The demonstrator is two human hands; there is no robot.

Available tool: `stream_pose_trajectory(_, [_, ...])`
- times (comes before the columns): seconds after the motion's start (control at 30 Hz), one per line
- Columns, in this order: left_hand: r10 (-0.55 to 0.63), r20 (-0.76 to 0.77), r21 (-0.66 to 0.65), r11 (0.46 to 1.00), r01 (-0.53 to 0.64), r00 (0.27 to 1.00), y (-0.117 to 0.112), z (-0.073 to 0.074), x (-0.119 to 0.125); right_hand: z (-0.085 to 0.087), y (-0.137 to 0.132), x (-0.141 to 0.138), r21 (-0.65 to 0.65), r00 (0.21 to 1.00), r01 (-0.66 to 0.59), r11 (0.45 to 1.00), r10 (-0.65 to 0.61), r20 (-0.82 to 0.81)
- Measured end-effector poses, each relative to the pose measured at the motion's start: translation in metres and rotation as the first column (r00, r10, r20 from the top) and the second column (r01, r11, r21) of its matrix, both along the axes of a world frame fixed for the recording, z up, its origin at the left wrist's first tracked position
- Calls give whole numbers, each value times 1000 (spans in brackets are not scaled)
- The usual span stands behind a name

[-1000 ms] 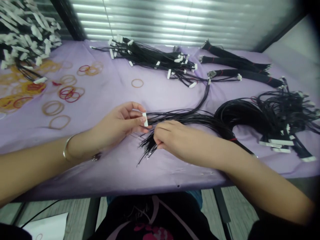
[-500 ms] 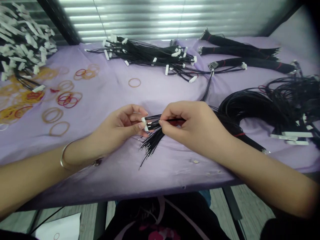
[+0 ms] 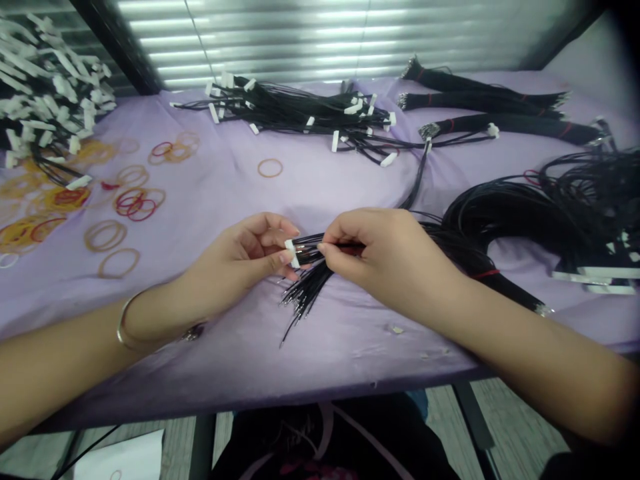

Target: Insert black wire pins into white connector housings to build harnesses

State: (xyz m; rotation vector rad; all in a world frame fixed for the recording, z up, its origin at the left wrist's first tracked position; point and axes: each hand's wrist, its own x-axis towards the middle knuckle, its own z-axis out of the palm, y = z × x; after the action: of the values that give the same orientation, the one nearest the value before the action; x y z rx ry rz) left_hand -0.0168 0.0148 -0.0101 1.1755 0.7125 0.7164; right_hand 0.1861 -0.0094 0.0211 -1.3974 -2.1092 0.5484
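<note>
The white plastic connector (image 3: 292, 254) sits pinched in my left hand (image 3: 240, 251), between the thumb and fingertips, with its end facing the right. A thin bunch of black wires (image 3: 310, 257) runs into it, and my right hand (image 3: 386, 251) is clamped on those wires just beside the connector, thumb and fingers (image 3: 321, 248) closed together. The two hands are close but not touching, joined only by the short stretch of wire between them. As I judge it, the step in hand is working the wires at the connector one small bunch at a time, and the next move calls for a steady pinch on both sides while the loose wire ends (image 3: 295, 313) stay clear below.

The rest of the bundle trails right under my right hand into a thick black coil (image 3: 493, 217), which has a red tie (image 3: 487, 274) around it. Beyond lie more wire bunches with white connectors (image 3: 295, 110) and black sleeved bundles (image 3: 500, 127) on the lilac cloth (image 3: 225, 180). Rubber bands (image 3: 105, 235) are scattered to the left, beneath a heap of white-tagged wires (image 3: 50, 87).
</note>
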Motion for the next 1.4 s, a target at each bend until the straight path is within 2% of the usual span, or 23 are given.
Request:
stream_pose_trajectory(0.43, [-52, 14, 48, 998, 51, 999, 0, -2, -2, 3, -1, -2, 24, 1000, -7, 1000, 7, 27])
stream_pose_trajectory(1.07, [-46, -24, 42, 998, 47, 999, 1, -2, -3, -4, -2, -1, 68, 998, -59, 996, 59, -10])
stream_pose_trajectory(1.4, [-69, -14, 30, 997, 70, 997, 1, -3, -3, 0, -1, -1, 14, 998, -48, 999, 49, -30])
